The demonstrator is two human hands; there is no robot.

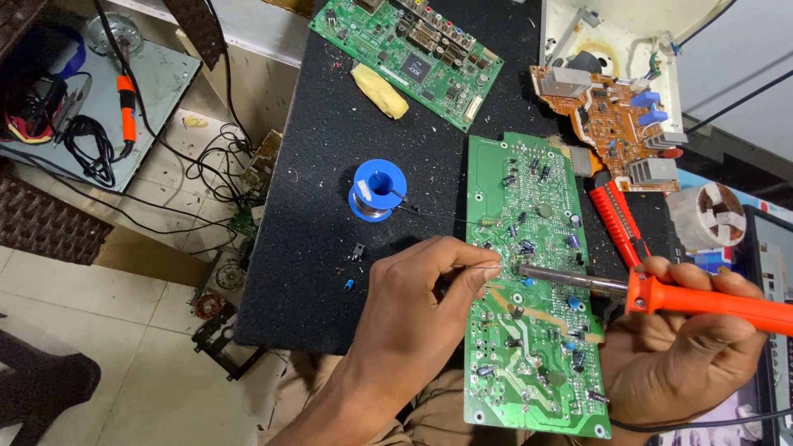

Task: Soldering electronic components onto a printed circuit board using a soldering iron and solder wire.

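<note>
Solder spool, blue, sits on the black worktop, its thin wire running right to the left hand, whose grip is pinched shut on that wire at the green circuit board; right hand wraps its grip closed round an orange soldering iron, tip touching the board.

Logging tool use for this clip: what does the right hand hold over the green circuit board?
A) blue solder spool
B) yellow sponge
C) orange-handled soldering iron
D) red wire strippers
C: the right hand grips the orange-handled soldering iron, its tip on the green circuit board.
</note>
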